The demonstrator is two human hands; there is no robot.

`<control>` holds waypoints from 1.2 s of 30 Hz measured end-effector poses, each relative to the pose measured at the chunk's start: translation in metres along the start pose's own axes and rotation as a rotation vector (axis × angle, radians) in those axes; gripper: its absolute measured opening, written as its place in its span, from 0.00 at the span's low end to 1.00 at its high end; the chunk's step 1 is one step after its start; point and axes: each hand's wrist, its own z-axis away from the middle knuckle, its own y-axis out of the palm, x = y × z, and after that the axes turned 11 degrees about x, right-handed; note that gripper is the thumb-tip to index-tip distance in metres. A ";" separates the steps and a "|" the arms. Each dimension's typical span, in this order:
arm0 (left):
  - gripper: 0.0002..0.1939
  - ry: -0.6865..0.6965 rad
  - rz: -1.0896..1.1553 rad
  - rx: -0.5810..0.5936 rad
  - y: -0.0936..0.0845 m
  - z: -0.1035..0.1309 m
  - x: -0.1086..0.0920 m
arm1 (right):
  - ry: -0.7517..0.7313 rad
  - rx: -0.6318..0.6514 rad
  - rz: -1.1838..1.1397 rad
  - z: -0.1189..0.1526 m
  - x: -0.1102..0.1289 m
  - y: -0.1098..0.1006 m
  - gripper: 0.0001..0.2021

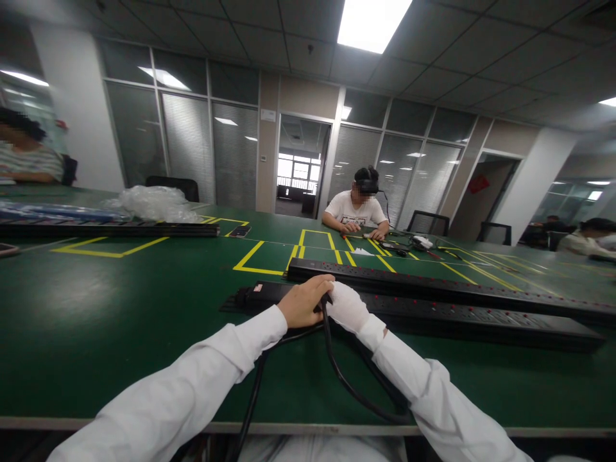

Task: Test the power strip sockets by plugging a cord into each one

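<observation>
My bare left hand (304,301) and my right hand (348,308), in a white glove, meet in the middle of the head view. The fingers of both are closed around a thick black cable (329,350), which loops down toward the table's front edge. What sits between the fingertips is hidden. Behind my hands lies a long black power strip (462,316) with red-marked sockets, its left end bearing a small label. A second black power strip (433,282) runs alongside it, farther back.
The green table (144,321) carries yellow tape outlines. At the left are more black strips (192,230), plastic wrap (156,204) and a phone (239,231). Across the table a person (356,208) in a headset handles small parts beside cables (423,242). Other people sit at both sides.
</observation>
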 end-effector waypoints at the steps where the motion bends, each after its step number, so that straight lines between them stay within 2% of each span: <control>1: 0.22 -0.004 0.004 0.001 0.000 0.000 0.000 | 0.004 0.007 -0.002 0.000 0.001 0.000 0.07; 17: 0.24 -0.015 -0.007 -0.004 0.003 0.001 0.000 | 0.008 0.028 -0.012 0.000 0.004 -0.003 0.10; 23: 0.37 -0.094 -0.081 0.014 0.002 0.001 -0.001 | 0.037 0.001 0.028 0.000 0.005 -0.002 0.09; 29: 0.40 -0.267 -0.210 0.079 0.008 -0.001 0.009 | 0.019 -0.003 0.038 0.001 0.008 -0.007 0.13; 32: 0.39 -0.343 -0.276 0.104 0.012 -0.001 0.012 | 0.016 0.001 0.029 0.003 0.011 -0.010 0.14; 36: 0.33 -0.364 -0.336 0.127 0.013 0.000 0.011 | 0.014 -0.037 0.022 0.005 0.013 -0.012 0.14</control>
